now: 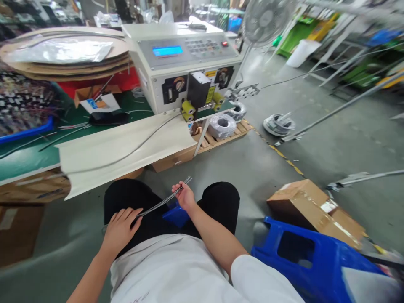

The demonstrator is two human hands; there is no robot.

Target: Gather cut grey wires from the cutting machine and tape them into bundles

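A small bundle of thin grey cables [160, 203] lies across my lap, slanting up to the right. My right hand [185, 197] grips it near its upper end, fingers curled, with loose tips sticking out beyond them. Over my left thigh, my left hand [122, 229] is closed over the lower part of the bundle, palm down. A short piece of the bundle pokes out past that hand; the part beneath is hidden. Ahead stands a wire-cutting machine [192, 63] with a lit blue display, and a single grey cable [135, 149] runs from its yellow rollers over a cream chute [104, 155].
On the left, a green bench [74, 115] bears a blue tray of wires and round cardboard discs [120, 67]. Coils of cable [221, 125] rest on a pallet. A blue plastic bin [268, 244] and a cardboard box [315, 210] stand to my right. A fan [265, 19] is behind the machine.
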